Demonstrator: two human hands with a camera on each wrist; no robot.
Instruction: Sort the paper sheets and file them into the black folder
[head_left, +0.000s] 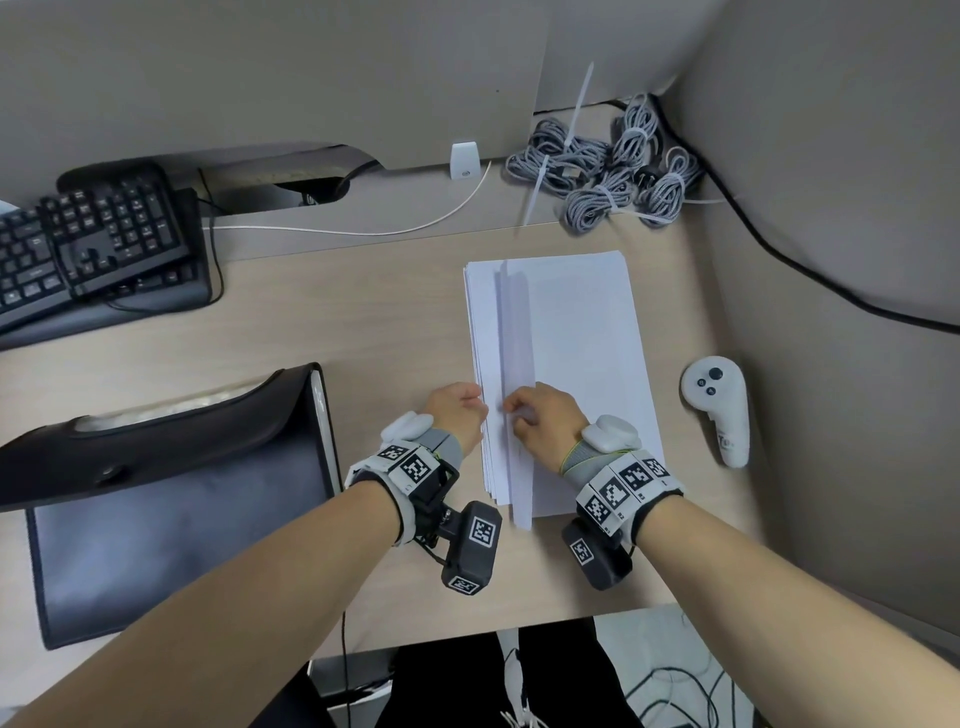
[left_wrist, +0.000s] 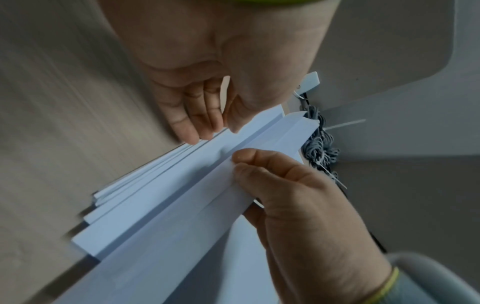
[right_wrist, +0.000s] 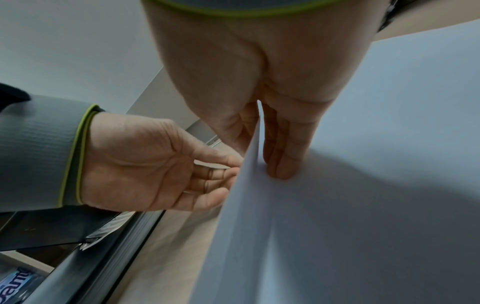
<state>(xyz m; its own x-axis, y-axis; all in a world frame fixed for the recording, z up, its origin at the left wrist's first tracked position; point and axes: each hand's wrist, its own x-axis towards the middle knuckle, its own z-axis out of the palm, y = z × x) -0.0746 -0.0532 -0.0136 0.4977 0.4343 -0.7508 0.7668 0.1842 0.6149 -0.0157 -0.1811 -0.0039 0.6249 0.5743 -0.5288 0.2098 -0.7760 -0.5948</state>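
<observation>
- Both forearms reach in closest to the head camera, wrists strapped with tagged bands, meeting over the near end of the paper.
- Under them the worktop (head_left: 363, 312) carries everything; largest on it is the black folder (head_left: 171, 519), lying open well to the left of the fingers, apparently ready to take sheets.
- Paper sheets (head_left: 582, 332) form a fanned stack directly beneath and beyond the fingers, left edges stepped, probably so single sheets can be told apart.
- One top sheet (left_wrist: 182, 195) has its left edge lifted and stands up as a ridge.
- Right hand (head_left: 545, 415) pinches that raised edge, thumb and fingers (right_wrist: 281, 156) closed on it, seemingly to peel it free.
- Left hand (head_left: 457, 415), fingers (left_wrist: 192, 123) curled, tips touching the stepped edges, likely steadying the stack.
</observation>
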